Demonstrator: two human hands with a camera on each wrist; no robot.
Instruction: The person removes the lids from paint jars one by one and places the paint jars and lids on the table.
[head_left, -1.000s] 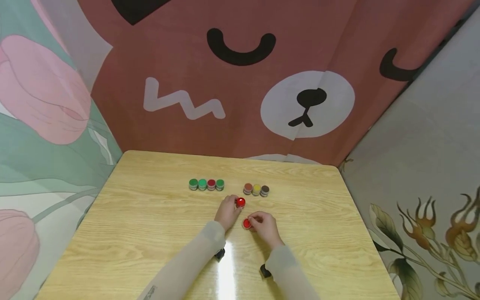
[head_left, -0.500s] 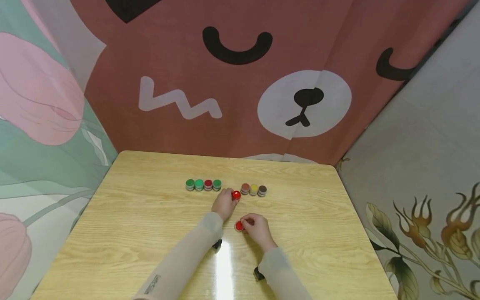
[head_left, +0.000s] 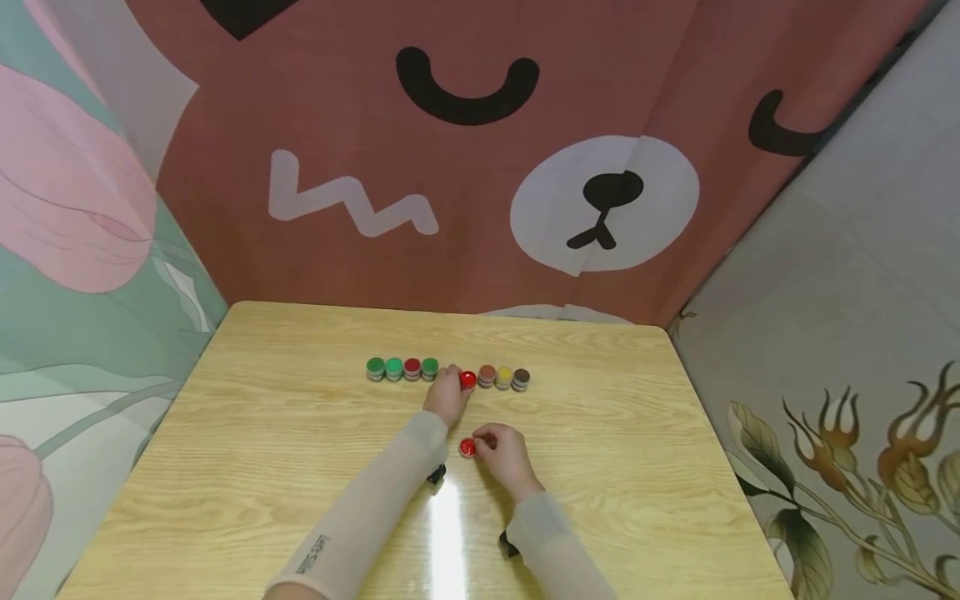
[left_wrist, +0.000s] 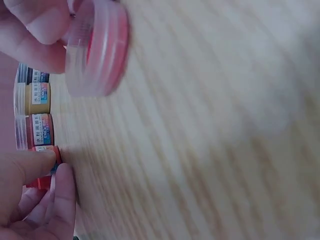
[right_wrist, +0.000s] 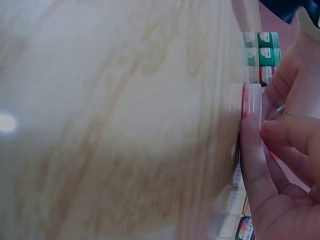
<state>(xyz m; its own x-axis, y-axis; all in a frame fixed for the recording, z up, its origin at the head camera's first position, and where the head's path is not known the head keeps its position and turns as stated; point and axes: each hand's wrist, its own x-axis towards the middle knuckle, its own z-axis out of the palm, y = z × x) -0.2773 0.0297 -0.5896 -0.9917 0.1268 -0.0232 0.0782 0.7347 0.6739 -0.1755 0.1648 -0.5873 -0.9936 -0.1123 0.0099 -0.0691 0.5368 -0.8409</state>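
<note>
My left hand (head_left: 446,398) grips a small bright red jar (head_left: 468,381) beside the orange-brown jar (head_left: 487,376) at the near end of a short row. The left wrist view shows its thumb and fingers around this red jar (left_wrist: 42,182). Closer to me, my right hand (head_left: 507,460) pinches the edge of a flat, round, clear lid with red in it (head_left: 467,447), low over the wood. In the right wrist view the lid (right_wrist: 253,100) is between thumb and fingers of the right hand (right_wrist: 285,185), which partly cover it.
Left of the left hand stand several jars in a row, two-toned green and one dark red (head_left: 412,368). Past the orange-brown jar are a yellow one (head_left: 504,378) and a dark brown one (head_left: 521,379). Printed cloths hang behind and beside the wooden table (head_left: 300,400).
My left hand has carried the red jar away from me, up to the orange-brown one, between the two rows. My right hand has shifted slightly left with the lid still pinched.
</note>
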